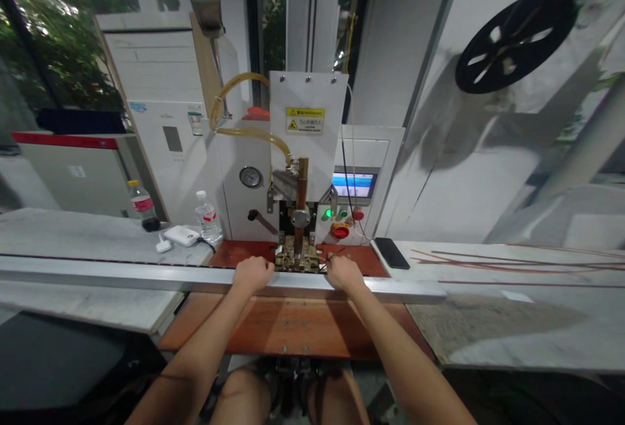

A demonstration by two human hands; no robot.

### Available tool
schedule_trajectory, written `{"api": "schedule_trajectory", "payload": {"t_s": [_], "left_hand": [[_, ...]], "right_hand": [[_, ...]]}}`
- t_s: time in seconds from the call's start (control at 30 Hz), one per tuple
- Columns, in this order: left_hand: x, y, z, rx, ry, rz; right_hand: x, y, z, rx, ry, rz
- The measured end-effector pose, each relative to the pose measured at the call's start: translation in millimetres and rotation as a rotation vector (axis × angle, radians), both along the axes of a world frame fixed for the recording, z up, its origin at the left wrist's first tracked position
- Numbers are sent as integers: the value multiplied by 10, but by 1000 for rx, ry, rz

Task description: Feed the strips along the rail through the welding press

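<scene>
In the head view, my left hand [254, 274] is closed, resting over a long silver metal bar [146, 273] just left of a brass fixture [288, 261]. What its fingers hold, if anything, is hidden. My right hand [344, 273] is closed at the fixture's right side, with a thin dark wire [336, 253] at its fingertips. Above the fixture stands an upright copper-coloured electrode [301, 192] with a round metal knob. It belongs to a white press machine [308, 96] with warning labels.
A gauge [250, 177], a lit screen [355, 184] and a red button [340, 231] are on the machine. Bottles [208, 218] and a white power bank [181, 235] stand left. At right lie a phone [392, 253] and several reddish wires [488, 261]. A black reel [515, 41] hangs above.
</scene>
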State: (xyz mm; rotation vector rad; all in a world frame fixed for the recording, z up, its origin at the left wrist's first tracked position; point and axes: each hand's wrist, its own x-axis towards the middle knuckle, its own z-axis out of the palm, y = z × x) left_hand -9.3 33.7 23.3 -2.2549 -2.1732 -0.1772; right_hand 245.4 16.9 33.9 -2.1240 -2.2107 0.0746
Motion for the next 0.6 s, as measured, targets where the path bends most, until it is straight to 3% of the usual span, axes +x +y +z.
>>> {"api": "schedule_trajectory", "payload": {"t_s": [0.37,0.6], "left_hand": [[-32,4,-17,-14,-31,-10],[-36,22,-41,4,-39,-11]], "right_hand": [[42,-64,-9,47,17,-23],[97,-103,0,166,89,-26]]}}
